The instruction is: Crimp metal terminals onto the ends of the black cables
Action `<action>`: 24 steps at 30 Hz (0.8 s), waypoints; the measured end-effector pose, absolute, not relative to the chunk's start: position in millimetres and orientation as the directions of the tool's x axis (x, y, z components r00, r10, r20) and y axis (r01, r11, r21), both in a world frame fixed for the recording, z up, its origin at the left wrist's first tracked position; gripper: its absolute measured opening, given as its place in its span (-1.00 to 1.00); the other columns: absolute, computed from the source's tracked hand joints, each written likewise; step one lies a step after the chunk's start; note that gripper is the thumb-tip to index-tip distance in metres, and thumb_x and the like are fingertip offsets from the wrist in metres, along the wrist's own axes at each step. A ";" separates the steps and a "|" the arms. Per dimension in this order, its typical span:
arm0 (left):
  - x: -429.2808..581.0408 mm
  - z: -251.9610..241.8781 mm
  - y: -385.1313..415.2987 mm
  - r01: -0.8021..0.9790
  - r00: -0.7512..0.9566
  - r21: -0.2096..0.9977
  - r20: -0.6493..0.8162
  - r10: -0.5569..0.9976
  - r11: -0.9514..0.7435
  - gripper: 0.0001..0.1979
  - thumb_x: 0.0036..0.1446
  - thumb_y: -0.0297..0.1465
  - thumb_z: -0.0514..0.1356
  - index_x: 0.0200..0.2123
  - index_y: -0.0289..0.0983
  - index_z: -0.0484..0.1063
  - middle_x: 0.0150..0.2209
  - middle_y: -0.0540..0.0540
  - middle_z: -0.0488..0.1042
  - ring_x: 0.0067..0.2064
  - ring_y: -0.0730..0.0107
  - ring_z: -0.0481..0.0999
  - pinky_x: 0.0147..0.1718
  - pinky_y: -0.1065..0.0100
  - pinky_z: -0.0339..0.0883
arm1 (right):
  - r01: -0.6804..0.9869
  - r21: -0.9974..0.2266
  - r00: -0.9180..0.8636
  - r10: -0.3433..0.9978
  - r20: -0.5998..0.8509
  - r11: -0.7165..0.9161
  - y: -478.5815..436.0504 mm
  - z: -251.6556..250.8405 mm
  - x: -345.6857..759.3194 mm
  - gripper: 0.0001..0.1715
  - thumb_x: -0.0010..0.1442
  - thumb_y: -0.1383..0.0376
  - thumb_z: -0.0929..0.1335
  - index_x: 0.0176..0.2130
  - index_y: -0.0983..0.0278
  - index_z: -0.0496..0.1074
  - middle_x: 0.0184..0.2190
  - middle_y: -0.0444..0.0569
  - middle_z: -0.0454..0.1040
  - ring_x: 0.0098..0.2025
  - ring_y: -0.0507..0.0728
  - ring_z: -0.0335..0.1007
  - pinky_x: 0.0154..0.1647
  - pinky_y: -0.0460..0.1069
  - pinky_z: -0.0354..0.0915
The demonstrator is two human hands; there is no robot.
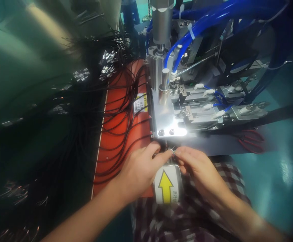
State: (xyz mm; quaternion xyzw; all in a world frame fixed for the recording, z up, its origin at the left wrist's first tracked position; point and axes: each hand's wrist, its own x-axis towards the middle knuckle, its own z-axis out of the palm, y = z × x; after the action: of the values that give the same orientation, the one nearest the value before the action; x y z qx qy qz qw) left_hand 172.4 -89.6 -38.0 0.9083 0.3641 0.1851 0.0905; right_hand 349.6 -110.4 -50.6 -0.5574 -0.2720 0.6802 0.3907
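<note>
My left hand (pixel 143 163) and my right hand (pixel 199 161) meet just in front of the machine's metal block (pixel 165 116). Between their fingertips is a small shiny metal piece (pixel 173 152), with both hands closed in a pinch at it. Its exact kind is too small to make out. Directly below the fingers is a white plate (pixel 158 193) with a yellow arrow. To the left, black cables (pixel 122 144) run across an orange-red board (pixel 114 122), their right ends lined up along the machine's edge. The fingers partly hide the spot where I grip.
Bundles of cables with silvery tips (pixel 108 64) hang at the back left. Blue air hoses (pixel 206 16) arch over a metal cylinder (pixel 162 23) and pneumatic slides (pixel 201 112). Red-handled scissors or pliers (pixel 252 141) lie at the right. A checked cloth (pixel 229 171) covers my lap.
</note>
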 end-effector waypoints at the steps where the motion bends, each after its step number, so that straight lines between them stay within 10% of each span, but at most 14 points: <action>1: 172.4 -38.0 -89.8 0.627 0.668 0.303 0.266 0.695 -0.718 -0.66 0.23 -0.51 -0.02 -0.04 -0.31 0.47 -0.36 -0.16 0.39 -0.42 0.31 0.47 -0.51 0.35 0.39 | -0.233 -0.804 -0.091 0.835 -0.542 -0.547 -111.8 -51.6 350.3 -0.64 0.10 0.18 0.39 -0.59 0.29 0.30 -0.71 -0.23 0.24 -0.60 -0.05 0.06 -0.53 -0.11 0.00; 24: 172.4 -37.2 -89.8 0.635 0.674 0.282 0.254 0.694 -0.719 -0.66 0.24 -0.50 -0.04 -0.04 -0.29 0.46 -0.35 -0.12 0.38 -0.39 0.37 0.45 -0.48 0.42 0.36 | -0.362 -0.767 -0.103 0.841 -0.532 -0.530 -117.7 -51.7 347.7 -0.66 0.13 0.17 0.42 -0.52 0.28 0.30 -0.69 -0.25 0.25 -0.63 -0.07 0.04 -0.60 -0.14 0.00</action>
State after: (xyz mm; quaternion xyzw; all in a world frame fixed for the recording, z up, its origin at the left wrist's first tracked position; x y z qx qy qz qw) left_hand 172.4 -89.8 -37.2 0.9108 0.3648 0.1735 0.0851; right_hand 347.7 -117.7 -51.7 -0.5169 -0.2316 0.7055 0.4261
